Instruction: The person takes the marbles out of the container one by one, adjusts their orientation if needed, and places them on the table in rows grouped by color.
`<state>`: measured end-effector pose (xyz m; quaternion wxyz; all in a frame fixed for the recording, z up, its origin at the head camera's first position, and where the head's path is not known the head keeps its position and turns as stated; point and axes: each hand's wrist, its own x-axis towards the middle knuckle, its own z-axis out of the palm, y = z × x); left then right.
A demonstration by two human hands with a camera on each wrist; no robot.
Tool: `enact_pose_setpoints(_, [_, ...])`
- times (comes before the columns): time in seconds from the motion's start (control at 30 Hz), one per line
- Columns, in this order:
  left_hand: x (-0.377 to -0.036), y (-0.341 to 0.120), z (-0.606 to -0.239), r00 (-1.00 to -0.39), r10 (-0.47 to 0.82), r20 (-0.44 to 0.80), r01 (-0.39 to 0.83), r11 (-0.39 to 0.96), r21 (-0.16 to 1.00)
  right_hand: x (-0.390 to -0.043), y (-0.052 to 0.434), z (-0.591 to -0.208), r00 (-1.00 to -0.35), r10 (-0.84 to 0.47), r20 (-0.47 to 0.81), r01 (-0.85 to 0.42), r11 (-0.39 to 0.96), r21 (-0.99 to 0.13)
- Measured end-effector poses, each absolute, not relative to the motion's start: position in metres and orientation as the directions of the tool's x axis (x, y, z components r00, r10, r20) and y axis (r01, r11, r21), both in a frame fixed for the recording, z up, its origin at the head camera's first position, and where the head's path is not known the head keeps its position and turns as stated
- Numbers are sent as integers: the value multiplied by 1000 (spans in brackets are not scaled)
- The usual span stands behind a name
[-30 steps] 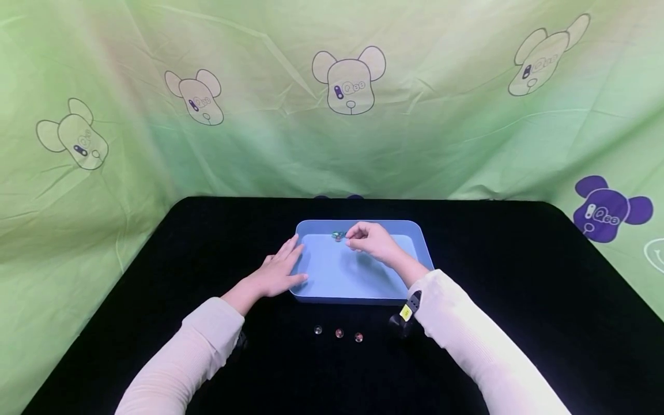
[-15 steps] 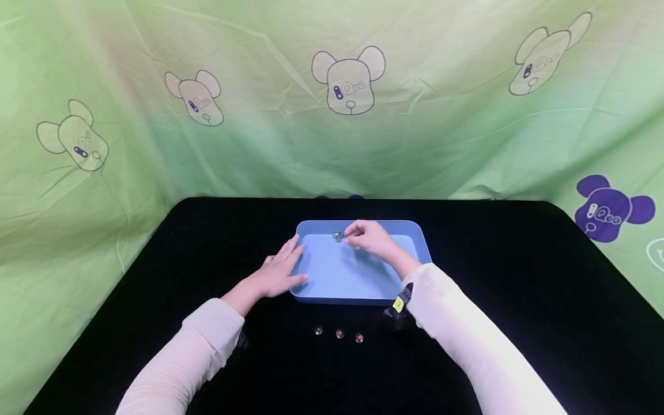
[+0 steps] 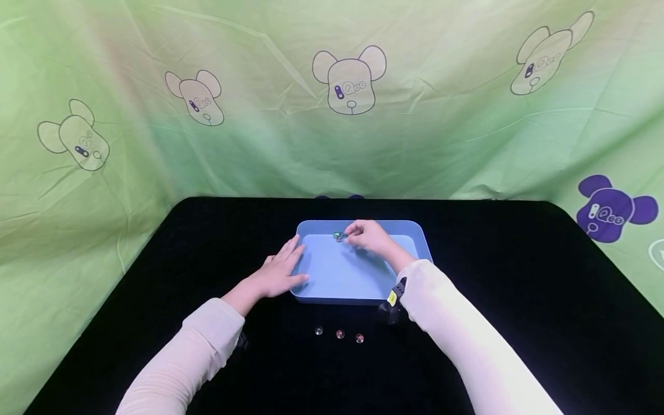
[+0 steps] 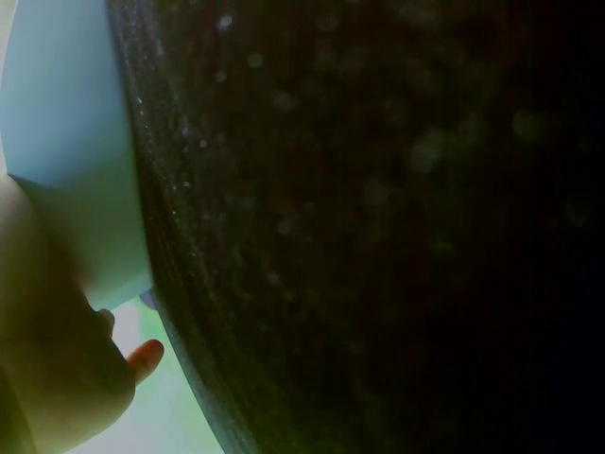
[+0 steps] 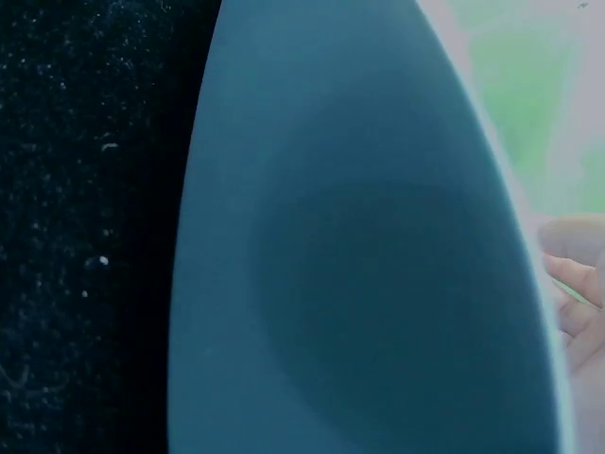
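While three marbles (image 3: 339, 334) sit in a row on the black desk (image 3: 519, 300) nearest the person, the blue tray (image 3: 415, 233) lies beyond them. The left hand (image 3: 277, 271) rests flat, fingers straight, on the tray's 9 o'clock rim. Farther in, toward 12 o'clock, the right hand (image 3: 369, 237) curls its fingers (image 3: 353, 230) just right of the marbles in the tray (image 3: 338, 235); whether they pinch one I cannot tell.

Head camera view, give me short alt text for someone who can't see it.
A person's right hand reaches into a shallow blue tray on a black table, fingers curled beside small marbles near the tray's far wall, while the left hand rests flat against the tray's left rim. Three more marbles lie in a row on the table in front of the tray.
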<state>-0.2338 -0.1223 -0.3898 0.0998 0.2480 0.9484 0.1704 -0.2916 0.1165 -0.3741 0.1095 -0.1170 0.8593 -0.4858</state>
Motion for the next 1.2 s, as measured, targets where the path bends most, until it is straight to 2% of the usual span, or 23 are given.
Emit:
enact_pose_setpoints(0.7, [-234, -123, -389, -853, 510, -113, 442, 819, 365, -303, 113, -390, -939, -336, -75, -121, 526, -842])
enact_pose_setpoints(1.2, [-235, -123, -391, -853, 512, -103, 447, 818, 363, -307, 106, -391, -933, -361, -19, -228, 629, -744])
